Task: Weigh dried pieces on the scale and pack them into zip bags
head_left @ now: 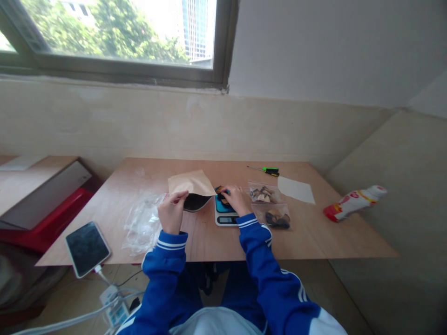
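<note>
My left hand [172, 210] pinches the rim of a tan kraft paper pouch [191, 184] and holds its dark mouth open toward the right. My right hand [236, 198] rests over a small blue-topped kitchen scale [223, 214], its fingers closed on dark and brown pieces lying on the platform. Both sleeves are blue with white stripes. Just right of the scale lie two clear zip bags [272, 207] with dried brown and dark pieces in them.
Crumpled clear plastic bags [141, 225] lie at the left of the wooden table [314, 237]. A phone [87, 248] on a cable lies at the front left corner. A green screwdriver [268, 170], a white sheet [296, 189] and a fallen white-red bottle [352, 202] are at the right.
</note>
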